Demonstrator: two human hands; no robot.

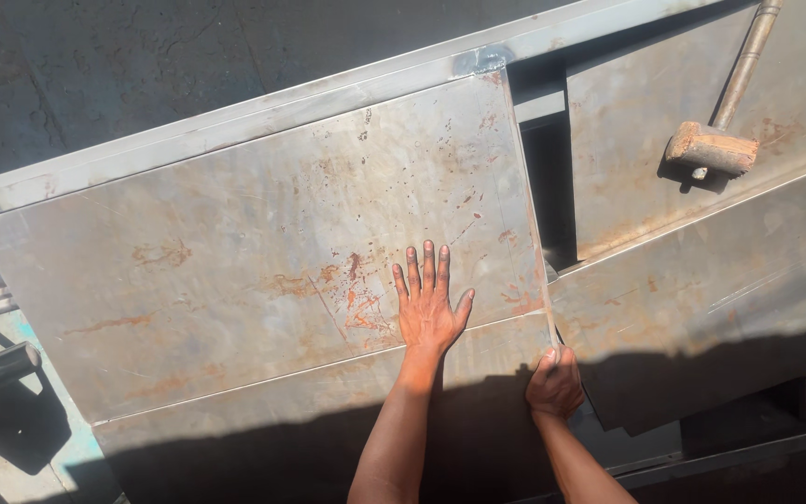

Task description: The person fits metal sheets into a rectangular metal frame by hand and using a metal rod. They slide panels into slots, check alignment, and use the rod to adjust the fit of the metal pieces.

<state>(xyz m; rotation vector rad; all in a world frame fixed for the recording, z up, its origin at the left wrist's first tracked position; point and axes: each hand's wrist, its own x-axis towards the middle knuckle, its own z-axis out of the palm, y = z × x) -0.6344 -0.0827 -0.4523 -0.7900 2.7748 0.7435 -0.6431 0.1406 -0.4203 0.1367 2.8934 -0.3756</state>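
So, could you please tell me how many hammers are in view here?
1. The hammer lies at the upper right on the rusty metal sheet, apart from the left hand and right hand. Others may be out of frame.

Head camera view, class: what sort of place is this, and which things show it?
Probably a metal fabrication or welding yard, outdoors in sunlight. Evidence: rust-stained steel sheets set in a welded frame, and a heavy hammer lying on the metal. The left hand presses flat on a sheet; the right hand grips its edge.
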